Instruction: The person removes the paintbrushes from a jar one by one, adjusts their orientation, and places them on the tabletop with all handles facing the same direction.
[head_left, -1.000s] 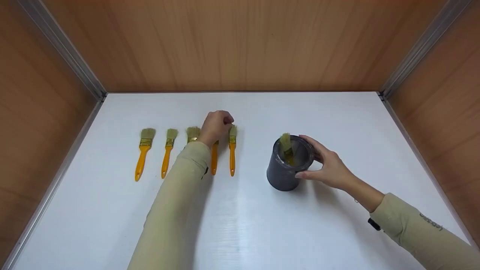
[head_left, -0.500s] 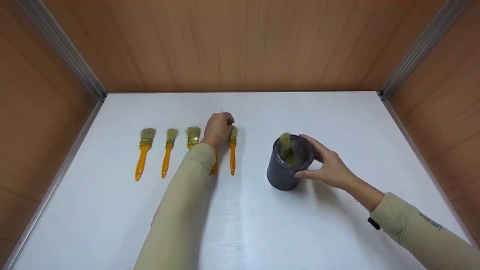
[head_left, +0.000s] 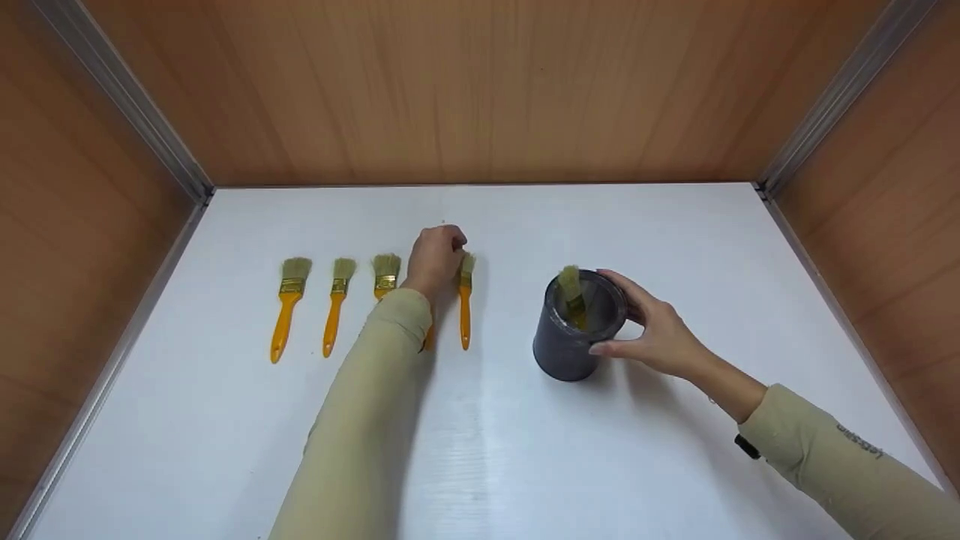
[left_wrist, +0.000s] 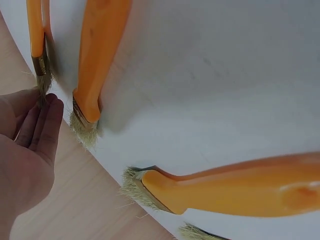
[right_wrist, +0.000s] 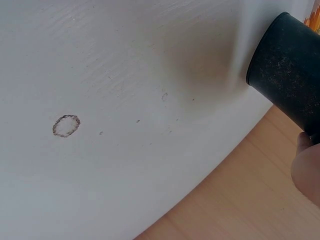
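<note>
Five orange-handled paintbrushes lie in a row on the white tabletop. My left hand hovers over the head of the fourth brush, hiding most of it, beside the fifth brush. In the left wrist view the left hand's fingers are loosely bent and hold nothing, their tips by the bristles of a brush. My right hand grips a dark round can from its right side. Another brush stands bristles-up inside the can. The right wrist view shows the can's wall.
Three more brushes lie left of my left hand. Wooden walls close the back and both sides. A small brownish stain marks the tabletop in the right wrist view.
My left hand and sleeve have drifted slightly right over the fourth brush, covering more of its handle. The right hand and can have stayed put.
</note>
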